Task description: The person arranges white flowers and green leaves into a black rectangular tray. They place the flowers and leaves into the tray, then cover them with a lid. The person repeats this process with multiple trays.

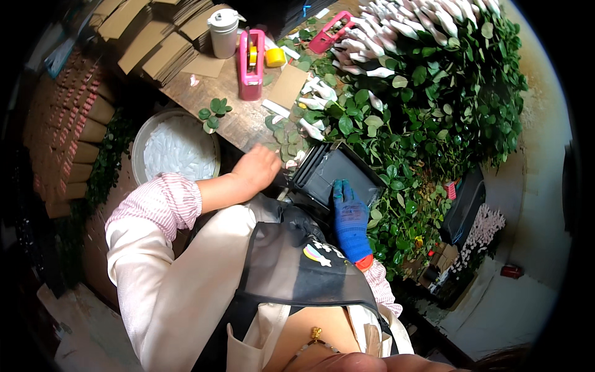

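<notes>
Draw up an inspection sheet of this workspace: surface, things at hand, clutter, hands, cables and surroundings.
Surface: wooden worktop, with loose leaves scattered on it.
Things at hand: dark rectangular tray under the right hand; leafy stems with white-sleeved flower heads piled beside and beyond it.
Clutter: two pink tape dispensers, yellow tape roll, white lidded tumbler, stacked cardboard.
Hands: left hand bare, fingers curled near the worktop's edge, grip unclear; right hand blue-gloved, fingers resting on the tray.
Cables: nothing seen.
Surroundings: white bucket of whitish pieces at left; brown-wrapped bundles farther left.
</notes>
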Demonstrator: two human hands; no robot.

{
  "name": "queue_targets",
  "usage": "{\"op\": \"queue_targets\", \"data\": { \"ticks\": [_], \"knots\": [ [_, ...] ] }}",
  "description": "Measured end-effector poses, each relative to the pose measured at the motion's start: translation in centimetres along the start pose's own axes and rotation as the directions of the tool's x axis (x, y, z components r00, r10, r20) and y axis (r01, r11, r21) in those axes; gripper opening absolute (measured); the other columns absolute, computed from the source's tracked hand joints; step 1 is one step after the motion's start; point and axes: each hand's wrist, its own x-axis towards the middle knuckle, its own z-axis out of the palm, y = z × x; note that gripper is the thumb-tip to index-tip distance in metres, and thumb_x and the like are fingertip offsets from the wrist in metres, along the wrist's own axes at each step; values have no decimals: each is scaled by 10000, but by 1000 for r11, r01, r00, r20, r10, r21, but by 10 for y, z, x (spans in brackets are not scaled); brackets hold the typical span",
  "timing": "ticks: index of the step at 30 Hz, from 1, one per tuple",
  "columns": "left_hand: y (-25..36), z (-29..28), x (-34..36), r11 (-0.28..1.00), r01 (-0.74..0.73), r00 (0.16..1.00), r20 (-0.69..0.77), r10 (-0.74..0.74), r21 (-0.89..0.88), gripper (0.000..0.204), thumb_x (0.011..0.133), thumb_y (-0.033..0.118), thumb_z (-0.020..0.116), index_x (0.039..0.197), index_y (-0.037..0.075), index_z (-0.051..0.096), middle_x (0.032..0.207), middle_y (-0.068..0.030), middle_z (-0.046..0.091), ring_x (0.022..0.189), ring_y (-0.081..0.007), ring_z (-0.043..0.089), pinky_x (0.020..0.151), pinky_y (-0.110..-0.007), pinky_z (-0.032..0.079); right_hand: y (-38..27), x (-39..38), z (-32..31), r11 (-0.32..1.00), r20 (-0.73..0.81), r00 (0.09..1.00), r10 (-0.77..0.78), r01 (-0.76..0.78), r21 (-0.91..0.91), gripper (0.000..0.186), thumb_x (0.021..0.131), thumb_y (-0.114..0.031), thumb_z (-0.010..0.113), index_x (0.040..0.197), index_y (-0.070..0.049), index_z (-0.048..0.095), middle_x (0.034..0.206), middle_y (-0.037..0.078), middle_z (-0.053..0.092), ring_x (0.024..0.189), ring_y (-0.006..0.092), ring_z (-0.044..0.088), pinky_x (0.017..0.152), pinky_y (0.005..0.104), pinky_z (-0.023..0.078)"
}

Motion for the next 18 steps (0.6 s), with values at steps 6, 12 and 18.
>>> {"op": "queue_targets", "data": {
  "ticks": [6,12,18],
  "knots": [
    [4,-16,14,934,-283,943,-118,312,217,170,849,184,554,954,68,620,875,-82,597,896,-248,596,927,-403,455,-1,0,-5,998,-34,999,-12,10,-64,643,868,-42,519,1493,-119,390,1499,139,452,1048,311,656,823,417,557],
    [-21,-5,46,942,-314,931,154,330,-119,157,903,236,574,916,96,645,739,-52,637,665,-261,633,713,-453,518,-3,-3,-5,1000,-108,994,-16,15,-11,622,883,-50,510,1491,-104,390,1486,148,461,1114,330,625,895,419,530],
    [-70,9,78,743,-667,720,-305,624,-53,88,852,159,567,926,123,597,828,-38,534,841,-216,567,1166,-499,339,-4,-1,0,999,-141,990,14,-9,35,596,887,-33,485,1474,-101,404,1471,158,470,1183,336,586,944,431,514]
  ]
}}
